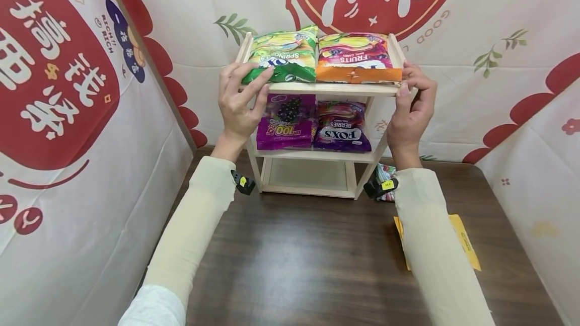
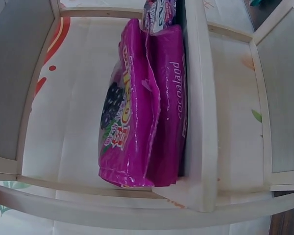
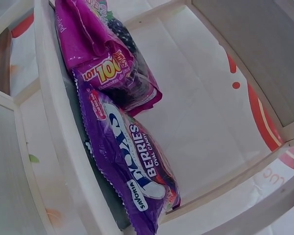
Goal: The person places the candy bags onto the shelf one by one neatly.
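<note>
A light wooden three-tier rack stands at the back of the table. My left hand holds its top tier at the left front corner, fingertips reaching onto a green Spring candy bag. At the opposite end, my right hand grips the right corner with curled fingers, beside an orange-and-magenta Fruits candy bag. On the middle tier lie a magenta Lot 100 candy bag and a purple Fox's Berries bag. Neither hand's fingers show in the wrist views.
The rack's bottom panel is bare. A yellow packet lies partly under the right forearm on the dark wooden table. Behind the right wrist is a small colourful packet. Printed cloth walls enclose the table's back and sides.
</note>
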`<state>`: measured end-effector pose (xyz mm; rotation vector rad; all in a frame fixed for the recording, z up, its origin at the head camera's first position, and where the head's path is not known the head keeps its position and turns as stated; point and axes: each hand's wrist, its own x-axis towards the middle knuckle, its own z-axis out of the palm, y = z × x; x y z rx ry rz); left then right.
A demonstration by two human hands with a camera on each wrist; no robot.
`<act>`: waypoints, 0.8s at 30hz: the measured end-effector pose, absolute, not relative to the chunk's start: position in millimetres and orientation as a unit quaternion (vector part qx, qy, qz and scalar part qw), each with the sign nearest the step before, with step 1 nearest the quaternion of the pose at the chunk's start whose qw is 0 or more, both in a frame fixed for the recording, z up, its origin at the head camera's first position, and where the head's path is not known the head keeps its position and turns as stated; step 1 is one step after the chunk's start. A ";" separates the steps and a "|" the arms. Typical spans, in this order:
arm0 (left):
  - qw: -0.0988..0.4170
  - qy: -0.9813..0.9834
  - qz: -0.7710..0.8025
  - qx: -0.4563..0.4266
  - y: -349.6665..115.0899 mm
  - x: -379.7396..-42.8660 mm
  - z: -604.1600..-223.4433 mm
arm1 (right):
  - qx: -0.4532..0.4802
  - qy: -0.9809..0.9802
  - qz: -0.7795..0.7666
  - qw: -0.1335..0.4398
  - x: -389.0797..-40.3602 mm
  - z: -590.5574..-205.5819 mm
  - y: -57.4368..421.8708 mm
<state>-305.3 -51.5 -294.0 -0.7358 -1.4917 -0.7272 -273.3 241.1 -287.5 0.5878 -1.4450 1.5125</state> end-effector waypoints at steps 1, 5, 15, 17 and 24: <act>0.616 -0.646 -0.317 -0.320 -51.7 -305.9 -294.7 | 0.239 -0.591 0.615 0.465 -272.7 -287.8 241.3; 0.620 -0.636 -0.326 -0.324 -51.7 -308.6 -296.5 | 0.238 -0.594 0.617 0.459 -270.6 -288.0 241.5; 0.619 -0.629 -0.359 -0.303 -46.5 -309.2 -297.1 | 0.249 -0.596 0.622 0.443 -267.1 -285.0 244.7; 0.624 -0.625 -0.361 -0.299 -46.1 -308.3 -297.2 | 0.254 -0.614 0.617 0.422 -264.5 -282.6 247.3; 0.621 -0.628 -0.358 -0.303 -48.3 -308.0 -296.2 | 0.255 -0.753 0.509 0.330 -236.8 -264.9 264.1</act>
